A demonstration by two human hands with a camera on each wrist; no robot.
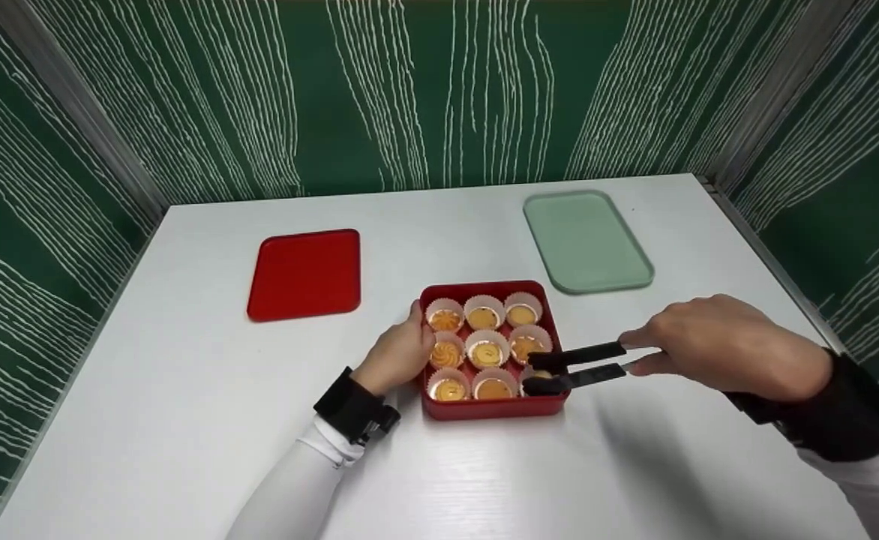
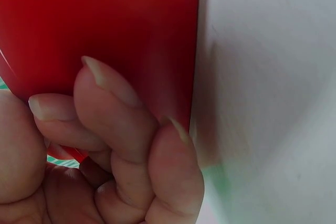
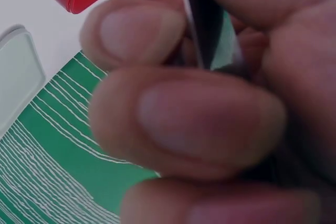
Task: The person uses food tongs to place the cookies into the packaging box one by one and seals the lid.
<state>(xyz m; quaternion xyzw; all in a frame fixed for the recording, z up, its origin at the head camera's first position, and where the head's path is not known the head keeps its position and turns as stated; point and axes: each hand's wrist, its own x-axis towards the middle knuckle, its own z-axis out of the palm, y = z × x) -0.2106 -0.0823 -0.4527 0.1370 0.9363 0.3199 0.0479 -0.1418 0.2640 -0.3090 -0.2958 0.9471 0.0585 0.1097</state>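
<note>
A square red box (image 1: 492, 409) on the white table holds several small cookies in white paper cups, set in rows. Some are piped swirls, such as the cookie (image 1: 447, 354) at the left; others look smooth. My left hand (image 1: 398, 351) holds the box by its left side, and the left wrist view has its bent fingers (image 2: 113, 90) against the red wall (image 2: 136, 30). In my right hand (image 1: 732, 349) is a pair of tongs (image 1: 597, 373) with black ends. Their parted tips reach over the box's right rim at the near right cup, partly hiding its cookie (image 1: 541, 374).
A flat red tray (image 1: 306, 276) lies at the back left. The pale green tray (image 1: 588, 240) lies at the back right, just beyond the box. Green panels with white wavy lines (image 1: 477, 97) stand behind the table and at both sides.
</note>
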